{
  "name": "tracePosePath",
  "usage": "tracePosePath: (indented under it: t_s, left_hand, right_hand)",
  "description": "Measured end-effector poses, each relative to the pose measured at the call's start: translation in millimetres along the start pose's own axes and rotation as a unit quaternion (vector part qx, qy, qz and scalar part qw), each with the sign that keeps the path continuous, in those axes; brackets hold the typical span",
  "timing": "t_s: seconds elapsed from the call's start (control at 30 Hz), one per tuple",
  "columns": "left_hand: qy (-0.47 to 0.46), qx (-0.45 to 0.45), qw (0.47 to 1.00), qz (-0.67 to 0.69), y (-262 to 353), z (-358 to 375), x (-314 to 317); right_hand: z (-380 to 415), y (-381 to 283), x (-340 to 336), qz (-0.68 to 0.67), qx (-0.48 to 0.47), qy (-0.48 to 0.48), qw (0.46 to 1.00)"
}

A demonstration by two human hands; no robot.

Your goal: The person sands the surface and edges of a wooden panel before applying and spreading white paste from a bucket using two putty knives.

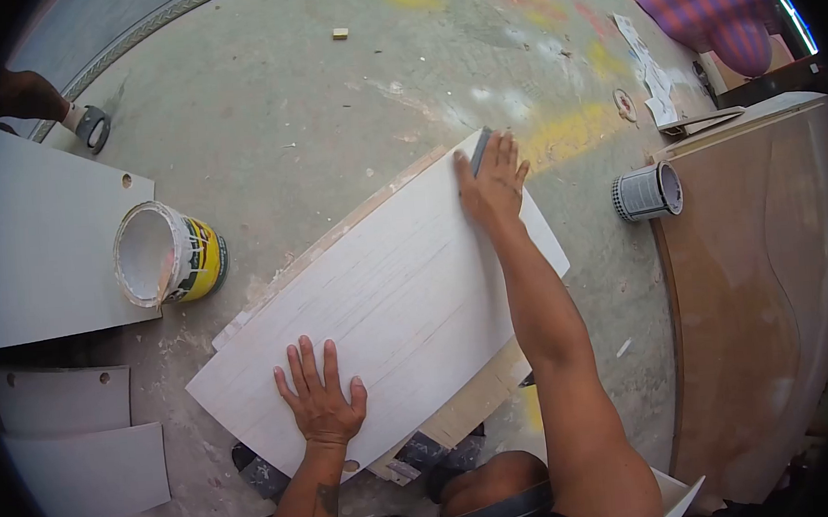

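Note:
A long white board with faint brown grain streaks lies at a slant in front of me. My left hand rests palm down on its near left part, fingers spread, with nothing held. Near the board's far end, my right hand presses on a narrow grey sanding block, thumb on one side and fingers on the other. The palm hides much of the block. Beneath the white board, the edge of a wooden support shows.
To the left stand an open paint bucket and other white panels. A metal can lies tipped by a brown wooden panel on the right. Another person's hand shows at upper left. Paint marks the concrete floor.

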State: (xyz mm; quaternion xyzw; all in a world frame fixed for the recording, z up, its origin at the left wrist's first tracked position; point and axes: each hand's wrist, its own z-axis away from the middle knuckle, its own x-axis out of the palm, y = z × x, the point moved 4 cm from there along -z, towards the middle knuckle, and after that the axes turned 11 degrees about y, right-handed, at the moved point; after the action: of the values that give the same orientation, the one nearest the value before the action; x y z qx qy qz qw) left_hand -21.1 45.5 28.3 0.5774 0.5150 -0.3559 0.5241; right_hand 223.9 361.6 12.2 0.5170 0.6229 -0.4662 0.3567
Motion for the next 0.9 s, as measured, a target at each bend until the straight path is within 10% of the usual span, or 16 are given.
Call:
tracePosePath:
  t_s: [0.07,0.23,0.43,0.57,0.67,0.73,0.77,0.83,0.9]
  left_hand:
    - [0.003,0.001,1.0,0.004,3,-1,1]
    - [0.0,0.005,1.0,-0.008,3,-1,0]
    - [0.001,0.003,1.0,-0.001,2,0,1]
    - [0.007,0.009,1.0,-0.006,3,2,3]
    - [0.003,0.009,1.0,-0.009,1,0,4]
    - [-0.005,0.009,1.0,-0.014,2,0,3]
    - [-0.007,0.009,1.0,-0.012,2,3,2]
    - [0.0,0.008,1.0,-0.009,3,1,3]
    - [0.0,0.008,1.0,-0.009,3,3,2]
  right_hand:
    - [-7,0,-1,0.012,0.062,0.01,0.998]
    - [91,-78,-33,-0.124,-0.27,-0.161,0.941]
    - [32,15,-10,0.043,0.105,0.044,0.993]
    - [156,-48,-52,-0.124,-0.263,-0.14,0.946]
    - [146,7,-37,-0.132,-0.222,-0.119,0.959]
    - [116,64,-37,0.078,-0.224,0.084,0.968]
    - [97,87,-45,-0.033,-0.043,0.07,0.996]
    - [107,102,-27,0.033,0.017,0.12,0.992]
    - [160,43,-25,0.34,-0.188,-0.008,0.921]
